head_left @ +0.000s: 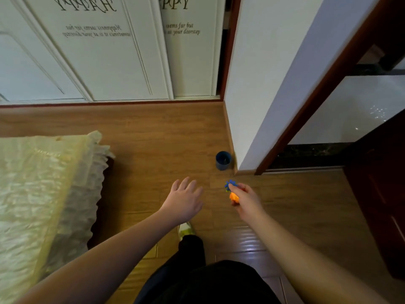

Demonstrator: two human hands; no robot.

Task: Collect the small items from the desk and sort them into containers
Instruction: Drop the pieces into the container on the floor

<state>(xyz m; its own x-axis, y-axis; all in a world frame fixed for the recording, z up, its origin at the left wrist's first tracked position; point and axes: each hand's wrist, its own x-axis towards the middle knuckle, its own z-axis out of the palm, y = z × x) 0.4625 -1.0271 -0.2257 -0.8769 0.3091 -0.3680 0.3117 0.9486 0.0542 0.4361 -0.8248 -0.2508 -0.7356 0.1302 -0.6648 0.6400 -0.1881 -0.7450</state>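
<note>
Seen from above, a person's right hand pinches small toys, a blue spiky piece and an orange piece, over a wooden floor. The left hand is spread flat, holding nothing. A blue cup stands on the floor by the wall corner, just beyond the toys.

The wood-plank floor is showing a glossy finish, throwing back light near the person's dark, matt cloth trousers. The pale bedspread is looking like shiny, crinkled fabric with a ruffled edge. The blue cup is appearing as smooth plastic.
</note>
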